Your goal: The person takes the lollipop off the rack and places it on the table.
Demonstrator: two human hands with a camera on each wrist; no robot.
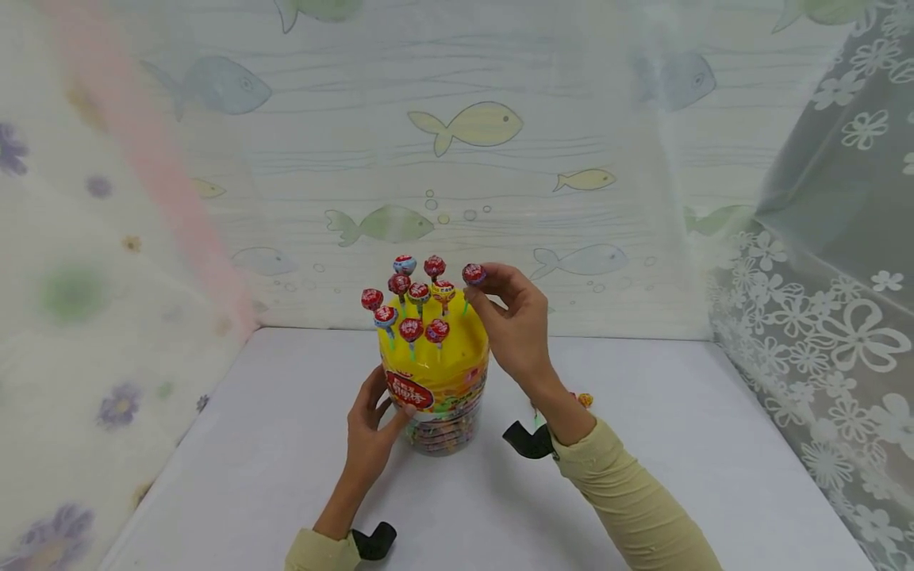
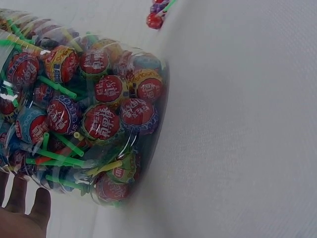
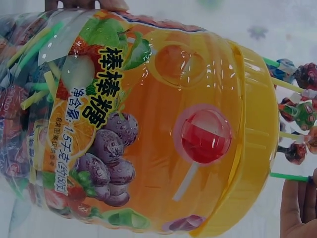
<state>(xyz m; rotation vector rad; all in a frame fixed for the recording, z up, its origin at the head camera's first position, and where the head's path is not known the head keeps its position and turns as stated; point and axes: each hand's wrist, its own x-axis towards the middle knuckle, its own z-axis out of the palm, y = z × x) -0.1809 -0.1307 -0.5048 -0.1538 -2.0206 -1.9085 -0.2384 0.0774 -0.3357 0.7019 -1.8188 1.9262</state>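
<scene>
A clear plastic candy jar full of wrapped lollipops stands upright, with a yellow lid on top. Several lollipops stick up out of the lid on their sticks. My right hand pinches one more lollipop, red and purple, at the lid's right side. Its green stick points down at the lid in the right wrist view. My left hand holds the jar low on its left side, thumb toward the front. Fingers lie against the clear wall in the left wrist view.
Loose lollipops lie on the white table to the right, partly hidden by the right forearm. Black wrist mounts show at both sleeves. A fish-patterned curtain hangs behind, with flowered sheets at the sides.
</scene>
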